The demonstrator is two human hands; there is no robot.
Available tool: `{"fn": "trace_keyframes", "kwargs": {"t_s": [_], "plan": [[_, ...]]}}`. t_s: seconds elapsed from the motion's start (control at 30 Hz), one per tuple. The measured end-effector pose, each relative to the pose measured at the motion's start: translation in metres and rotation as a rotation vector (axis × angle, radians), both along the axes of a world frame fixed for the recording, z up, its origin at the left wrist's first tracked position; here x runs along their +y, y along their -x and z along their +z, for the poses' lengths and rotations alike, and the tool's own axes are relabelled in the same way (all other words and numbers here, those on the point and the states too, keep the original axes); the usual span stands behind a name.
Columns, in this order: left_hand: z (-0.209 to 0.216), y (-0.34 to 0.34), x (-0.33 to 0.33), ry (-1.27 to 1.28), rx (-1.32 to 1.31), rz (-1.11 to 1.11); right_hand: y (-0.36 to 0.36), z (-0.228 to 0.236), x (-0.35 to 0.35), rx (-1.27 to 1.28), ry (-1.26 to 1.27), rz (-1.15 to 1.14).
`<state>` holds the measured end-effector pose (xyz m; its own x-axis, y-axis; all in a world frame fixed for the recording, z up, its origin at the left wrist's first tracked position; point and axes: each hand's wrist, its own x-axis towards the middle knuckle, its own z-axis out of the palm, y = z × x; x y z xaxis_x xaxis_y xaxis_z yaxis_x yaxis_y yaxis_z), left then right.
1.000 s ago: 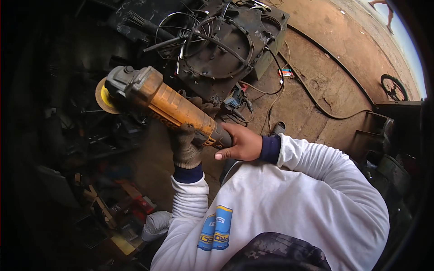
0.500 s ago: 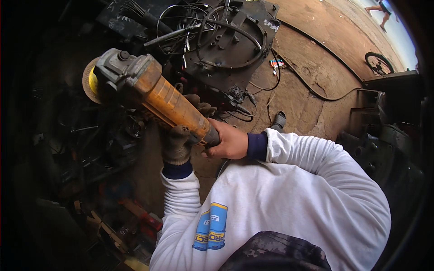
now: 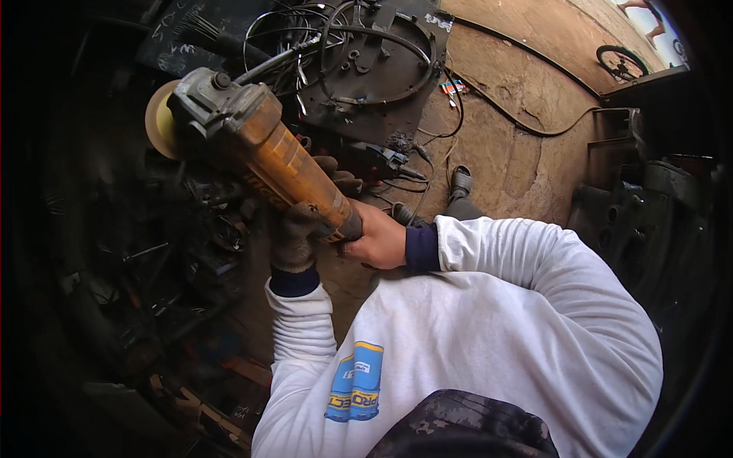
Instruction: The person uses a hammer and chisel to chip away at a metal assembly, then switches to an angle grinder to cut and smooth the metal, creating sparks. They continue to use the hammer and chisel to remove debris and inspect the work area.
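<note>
Biggest thing up top is the dark metal plate [image 3: 382, 69] lying on the dirt floor [image 3: 527, 145], with a small striped red-blue packet [image 3: 452, 87] just right of it. The angle grinder [image 3: 259, 145] is held up at chest height: grimy orange body, grey head, yellowish disc [image 3: 159, 120]. The gloved left hand [image 3: 299, 229] is clenched round its body; the bare right hand [image 3: 379, 240] grips the rear end.

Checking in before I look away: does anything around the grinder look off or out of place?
One oddity: the left hand wears a worn work glove, while the right hand grips the angle grinder bare. Cables trail loose across the dirt floor. Nothing spilled.
</note>
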<state>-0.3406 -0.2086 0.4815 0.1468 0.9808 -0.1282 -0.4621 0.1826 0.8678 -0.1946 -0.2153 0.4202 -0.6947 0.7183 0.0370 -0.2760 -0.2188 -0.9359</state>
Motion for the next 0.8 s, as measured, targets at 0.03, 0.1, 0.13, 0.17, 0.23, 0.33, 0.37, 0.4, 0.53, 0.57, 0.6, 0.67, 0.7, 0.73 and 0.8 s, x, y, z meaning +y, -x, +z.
{"fn": "trace_keyframes", "kwargs": {"t_s": [0.03, 0.1, 0.13, 0.17, 0.23, 0.33, 0.37, 0.4, 0.53, 0.57, 0.6, 0.67, 0.7, 0.73, 0.8], "plan": [[0.000, 0.002, 0.000, 0.005, 0.024, 0.015, -0.002, 0.003, 0.002, -0.021, 0.017, 0.035], [-0.003, 0.011, -0.002, 0.013, 0.068, 0.044, -0.002, -0.005, 0.004, -0.092, -0.003, 0.089], [-0.006, 0.019, -0.004, 0.030, 0.137, 0.010, -0.001, -0.008, 0.005, -0.128, -0.011, 0.119], [-0.009, 0.028, -0.007, 0.047, 0.206, -0.024, -0.004, -0.009, 0.007, -0.114, -0.008, 0.076], [-0.019, 0.034, -0.014, 0.096, 0.276, -0.056, -0.013, -0.011, 0.015, -0.091, -0.003, -0.005], [-0.029, 0.031, -0.029, 0.135, 0.425, -0.079, -0.011, -0.017, 0.023, -0.105, 0.027, -0.053], [-0.030, 0.028, -0.034, 0.105, 0.566, -0.098, -0.012, -0.015, 0.024, -0.159, -0.036, -0.043], [-0.030, 0.024, -0.040, 0.076, 0.710, -0.109, -0.011, -0.015, 0.021, -0.136, 0.056, -0.004], [-0.029, 0.010, -0.042, 0.192, 0.336, -0.024, -0.016, -0.035, 0.002, -0.097, 0.242, 0.195], [-0.033, 0.012, -0.040, 0.195, 0.248, -0.016, -0.016, -0.042, -0.003, -0.083, 0.179, 0.267], [-0.036, 0.017, -0.036, 0.194, 0.165, -0.005, -0.014, -0.043, -0.005, -0.063, 0.111, 0.341], [-0.035, 0.021, -0.029, 0.130, 0.082, 0.019, 0.000, -0.043, -0.010, 0.030, 0.096, 0.288], [-0.027, 0.021, -0.023, 0.064, 0.084, 0.031, 0.006, -0.033, -0.008, 0.097, 0.116, 0.272], [-0.020, 0.020, -0.019, -0.003, 0.086, 0.042, 0.011, -0.027, -0.007, 0.163, 0.136, 0.255], [-0.012, 0.021, -0.019, -0.005, 0.054, 0.067, 0.018, -0.024, -0.007, 0.139, 0.116, 0.185]]}}
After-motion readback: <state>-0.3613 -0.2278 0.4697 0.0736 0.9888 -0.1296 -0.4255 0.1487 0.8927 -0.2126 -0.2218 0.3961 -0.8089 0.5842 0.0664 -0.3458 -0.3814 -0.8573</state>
